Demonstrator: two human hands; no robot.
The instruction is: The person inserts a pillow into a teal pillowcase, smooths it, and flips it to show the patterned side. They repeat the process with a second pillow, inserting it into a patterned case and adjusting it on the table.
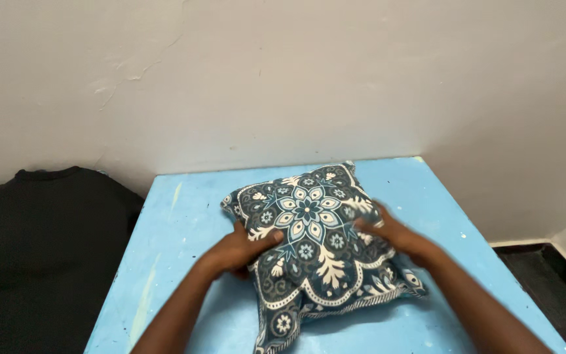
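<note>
— What's that dark heap off the left edge of the desk (185,216)?

— A black cloth bundle (40,255), it looks like, lying below the pale wall (283,72). It sits apart from the work and nothing touches it.

— And the left hand (240,250)?

— It grips the left side of the patterned cushion (312,246), thumb on top across the print, the other fingers tucked under the edge where I can't see them. So it is closed around the fabric, not spread flat.

— Where does the cushion lie?

— On the blue desk, about the middle, a little nearer the back edge than the front, turned so one corner points at the wall and another at the front edge. The near corner looks loose and flat, as if the filling doesn't reach into it.

— The right hand (388,233)?

— It lies on the right side of the cushion, fingers pointing inward. It's blurred, so I'd only say it seems to press or clasp the cover; I can't tell whether the fingers are pinching.

— How would you handle it well from here?

— I'd judge an even hold on both sides matters, so the filling doesn't bunch to one side, and keeping the cushion resting on the desk so the cover isn't dragged crooked.
</note>
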